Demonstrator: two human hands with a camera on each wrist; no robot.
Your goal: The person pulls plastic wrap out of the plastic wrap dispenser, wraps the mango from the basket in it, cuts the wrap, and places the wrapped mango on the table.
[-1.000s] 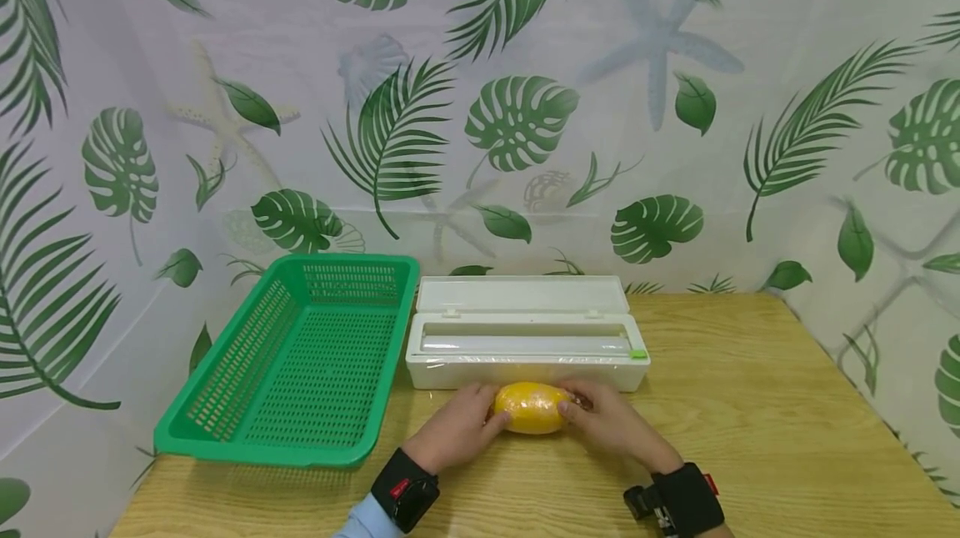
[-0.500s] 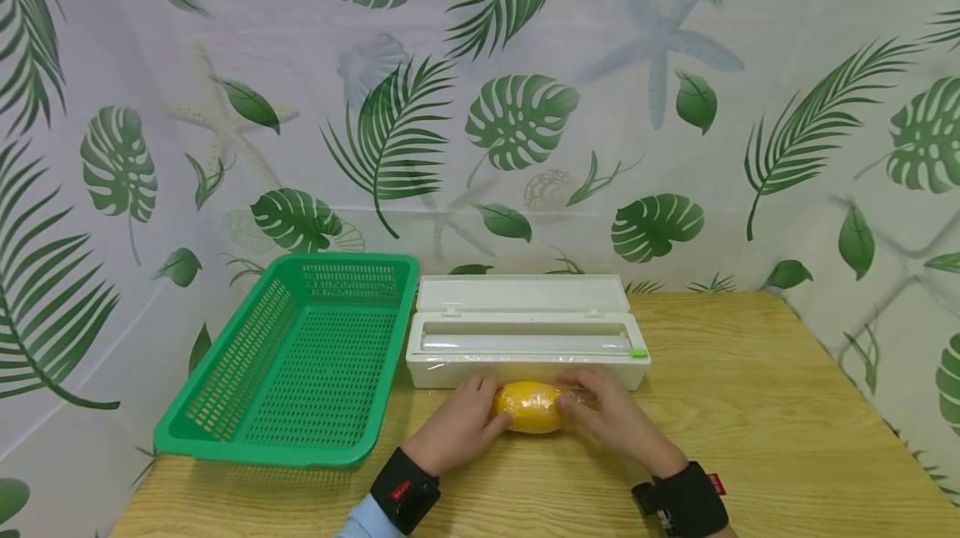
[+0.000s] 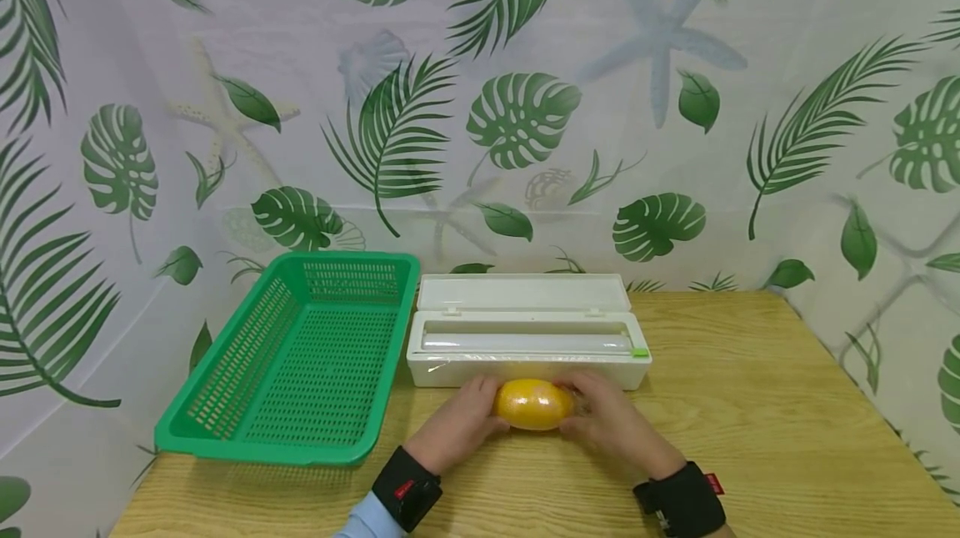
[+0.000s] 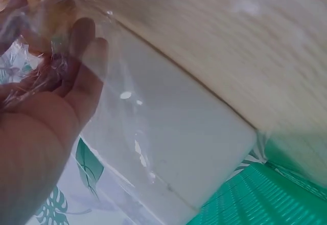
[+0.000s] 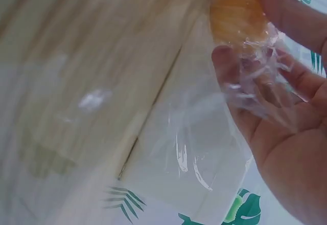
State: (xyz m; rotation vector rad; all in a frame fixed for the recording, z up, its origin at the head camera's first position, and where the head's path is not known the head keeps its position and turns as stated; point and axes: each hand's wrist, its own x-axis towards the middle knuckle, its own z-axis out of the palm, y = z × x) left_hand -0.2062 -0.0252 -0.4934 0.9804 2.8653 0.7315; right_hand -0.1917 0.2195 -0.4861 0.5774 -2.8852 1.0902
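Note:
A yellow oval fruit (image 3: 534, 404), wrapped in shiny clear cling film, is held between both hands just in front of the white cling film dispenser (image 3: 525, 371). My left hand (image 3: 459, 423) grips its left end, thumb in front and fingers behind. At the other end my right hand (image 3: 617, 425) holds it likewise. Crinkled cling film (image 5: 260, 82) gathers over the fingers in the right wrist view. The left wrist view also has clear film (image 4: 56, 46) bunched across that hand. Inside the dispenser, its lid raised, lies a film roll (image 3: 525, 343).
To the left stands a green plastic basket (image 3: 315, 371) with slotted sides. The dispenser's bright green tab (image 3: 639, 352) is at its right end. Bare wooden tabletop (image 3: 757, 404) extends to the right, and a leaf-print cloth (image 3: 570, 121) hangs behind.
The fruit has turned slightly in my hands, with its film surface showing smoother now. My thumbs have shifted lower toward its underside. The basket and dispenser stay put.

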